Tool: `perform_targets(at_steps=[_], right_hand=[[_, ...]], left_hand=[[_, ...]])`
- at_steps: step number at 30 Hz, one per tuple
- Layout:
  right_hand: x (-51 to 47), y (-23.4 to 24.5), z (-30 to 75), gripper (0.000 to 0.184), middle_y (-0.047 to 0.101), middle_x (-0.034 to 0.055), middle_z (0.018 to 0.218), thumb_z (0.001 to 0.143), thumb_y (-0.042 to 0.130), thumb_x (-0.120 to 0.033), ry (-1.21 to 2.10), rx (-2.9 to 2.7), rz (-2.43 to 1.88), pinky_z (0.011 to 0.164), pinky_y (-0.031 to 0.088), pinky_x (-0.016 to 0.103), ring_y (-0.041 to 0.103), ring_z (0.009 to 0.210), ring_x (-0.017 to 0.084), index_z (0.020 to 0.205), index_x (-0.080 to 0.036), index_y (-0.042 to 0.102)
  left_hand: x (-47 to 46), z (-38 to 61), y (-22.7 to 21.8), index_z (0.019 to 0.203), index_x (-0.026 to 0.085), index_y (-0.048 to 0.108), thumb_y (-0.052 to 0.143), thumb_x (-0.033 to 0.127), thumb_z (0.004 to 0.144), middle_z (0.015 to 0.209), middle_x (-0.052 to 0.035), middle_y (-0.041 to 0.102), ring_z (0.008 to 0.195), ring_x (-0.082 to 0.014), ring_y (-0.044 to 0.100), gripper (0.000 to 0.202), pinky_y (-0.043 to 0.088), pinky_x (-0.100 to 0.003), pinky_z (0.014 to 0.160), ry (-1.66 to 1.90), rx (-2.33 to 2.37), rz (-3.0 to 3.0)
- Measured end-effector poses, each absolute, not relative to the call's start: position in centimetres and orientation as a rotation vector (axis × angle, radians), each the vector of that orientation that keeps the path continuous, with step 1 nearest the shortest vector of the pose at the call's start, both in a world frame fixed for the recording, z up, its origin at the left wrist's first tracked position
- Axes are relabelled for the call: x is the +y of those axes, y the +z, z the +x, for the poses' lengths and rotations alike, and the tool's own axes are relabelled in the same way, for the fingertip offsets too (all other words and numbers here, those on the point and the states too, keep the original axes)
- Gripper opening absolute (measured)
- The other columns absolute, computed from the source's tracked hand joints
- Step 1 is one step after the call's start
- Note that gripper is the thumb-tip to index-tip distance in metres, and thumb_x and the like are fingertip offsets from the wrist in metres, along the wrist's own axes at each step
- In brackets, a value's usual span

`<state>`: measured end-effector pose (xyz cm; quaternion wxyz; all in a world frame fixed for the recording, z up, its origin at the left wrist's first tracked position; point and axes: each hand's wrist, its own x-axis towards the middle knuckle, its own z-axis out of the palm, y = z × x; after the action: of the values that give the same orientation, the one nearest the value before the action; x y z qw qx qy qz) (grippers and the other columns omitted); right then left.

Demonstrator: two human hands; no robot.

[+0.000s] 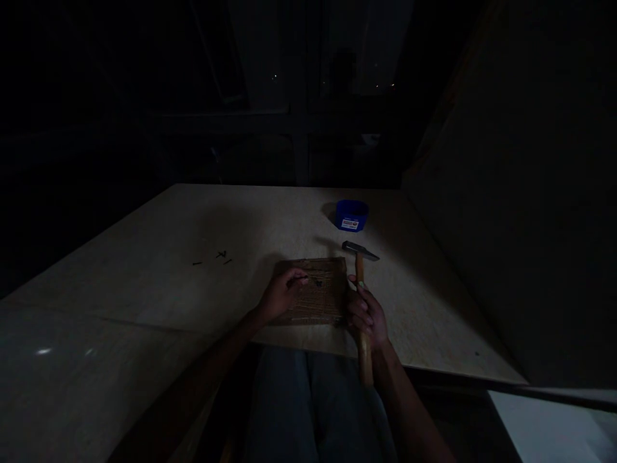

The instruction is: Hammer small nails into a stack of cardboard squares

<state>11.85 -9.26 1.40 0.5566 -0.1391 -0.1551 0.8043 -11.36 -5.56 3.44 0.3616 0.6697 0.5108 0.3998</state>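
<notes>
A small square wooden block (324, 297) lies on a pale board table (193, 283) right in front of me. My left hand (283, 294) rests on the block's left side, fingertips pinched together over a small dark thing, perhaps a nail, on the block. My right hand (367, 315) is wrapped round the wooden handle of a hammer (359, 270). The hammer's dark metal head sits just past the block's far right corner. The scene is very dim.
A blue round container (351, 215) with a label stands beyond the hammer. Several dark nails (218, 258) lie loose on the table to the left. A large slanted board (520, 212) rises at the right. My legs show below the table edge.
</notes>
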Motion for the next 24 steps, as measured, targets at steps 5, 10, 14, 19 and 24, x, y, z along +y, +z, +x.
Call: perform_targets(at_steps=[5, 10, 14, 19, 24], right_hand=[[-9.5, 1.8, 11.1, 0.021, 0.039, -0.0134, 0.053, 0.087, 0.070, -0.025, 1.869, -0.434, -0.413, 0.023, 0.022, 0.009, 0.013, 0.033, 0.003, 0.108, -0.024, 0.066], [-10.0, 2.4, 9.9, 0.021, 0.039, -0.0141, 0.051, 0.088, 0.071, -0.026, 1.717, -0.489, -0.567, 0.045, 0.052, 0.019, 0.020, 0.034, 0.002, 0.108, -0.024, 0.065], [-10.2, 2.5, 9.2, 0.024, 0.044, -0.0137, 0.050, 0.087, 0.073, -0.030, 1.636, -0.582, -0.703, 0.061, 0.059, 0.028, 0.029, 0.035, 0.003, 0.108, -0.025, 0.063], [-10.2, 1.9, 9.1, 0.031, 0.050, -0.0119, 0.053, 0.088, 0.070, -0.039, 1.547, -0.756, -0.903, 0.045, 0.047, 0.021, 0.037, 0.035, 0.005, 0.113, -0.024, 0.059], [-10.2, 2.4, 9.5, 0.041, 0.053, -0.0104, 0.055, 0.087, 0.068, -0.046, 1.501, -0.944, -1.039, 0.036, 0.033, 0.018, 0.041, 0.035, 0.006, 0.117, -0.020, 0.056]], left_hand=[[-4.4, -10.7, 2.0, 0.099, 0.020, 0.070, 0.062, 0.040, 0.088, 0.100, -0.0053, 0.077, 0.094, -0.0200, 0.071, 0.024, 0.057, -0.033, 0.086, 0.934, 1.244, 1.756], [-4.1, -10.7, 0.7, 0.097, 0.020, 0.073, 0.062, 0.035, 0.087, 0.100, -0.0054, 0.079, 0.094, -0.0209, 0.073, 0.021, 0.057, -0.034, 0.088, 0.926, 1.259, 1.737], [-4.5, -10.4, 0.5, 0.097, 0.021, 0.075, 0.064, 0.034, 0.086, 0.098, -0.0039, 0.079, 0.090, -0.0201, 0.073, 0.020, 0.057, -0.031, 0.084, 0.957, 1.297, 1.693], [-4.8, -9.9, 0.7, 0.092, 0.020, 0.075, 0.067, 0.032, 0.083, 0.091, -0.0034, 0.079, 0.084, -0.0187, 0.072, 0.017, 0.058, -0.028, 0.076, 1.012, 1.316, 1.579], [-4.8, -10.2, 0.8, 0.092, 0.015, 0.072, 0.069, 0.035, 0.081, 0.081, -0.0050, 0.076, 0.061, -0.0155, 0.068, 0.023, 0.055, -0.026, 0.057, 0.998, 1.277, 1.386]])
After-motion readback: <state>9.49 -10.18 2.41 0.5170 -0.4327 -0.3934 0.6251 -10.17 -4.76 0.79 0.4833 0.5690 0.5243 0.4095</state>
